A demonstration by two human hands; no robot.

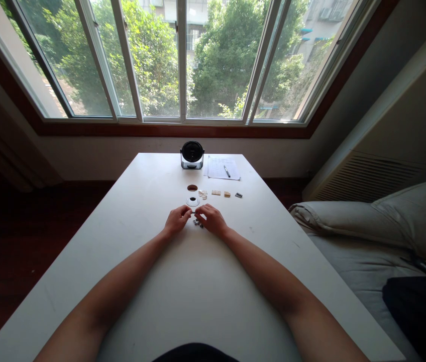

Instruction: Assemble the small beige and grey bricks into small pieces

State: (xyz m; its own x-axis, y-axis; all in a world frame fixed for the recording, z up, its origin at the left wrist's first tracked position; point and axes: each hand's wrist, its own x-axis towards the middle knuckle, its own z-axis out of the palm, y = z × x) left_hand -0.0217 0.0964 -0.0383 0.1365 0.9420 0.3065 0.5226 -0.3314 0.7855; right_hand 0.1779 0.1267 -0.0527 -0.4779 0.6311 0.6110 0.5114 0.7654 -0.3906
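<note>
Grey bricks (198,223) between left hand (177,220) and right hand (212,220), fingers (187,212) curled inward, grip too small to tell

The left hand (177,220) and right hand (212,219) sit close together on a white table (148,201), either side of a small pile of dark plastic bricks (198,223), with a white ring (192,201), more little bricks (216,192), a paper sheet (220,168) and a pen (227,171) farther ahead.

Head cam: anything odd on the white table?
Nothing looks damaged. One mild oddity: the small dark parts lie in a loose heap by the right hand, while the small tan plates sit in a neat row.
</note>
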